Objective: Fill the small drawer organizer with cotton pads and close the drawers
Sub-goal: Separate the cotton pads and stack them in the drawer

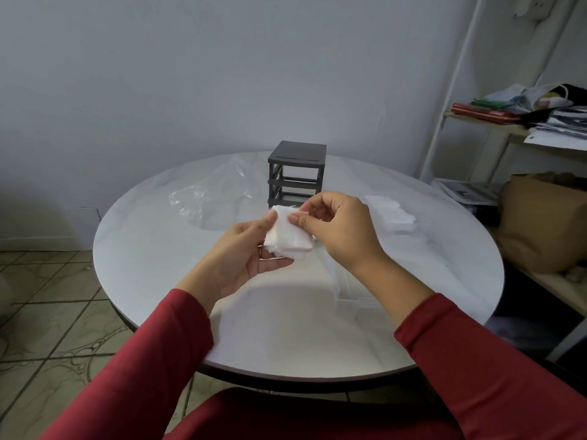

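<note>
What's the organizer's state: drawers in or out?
Out: the upper slots of the organizer are see-through. Bottom slot: cannot tell.

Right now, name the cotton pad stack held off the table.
The held stack, between left hand and right hand; the other pile lies on the table.

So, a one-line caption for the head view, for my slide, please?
Left hand and right hand hold a stack of cotton pads over the round table, in front of the grey organizer.
</note>
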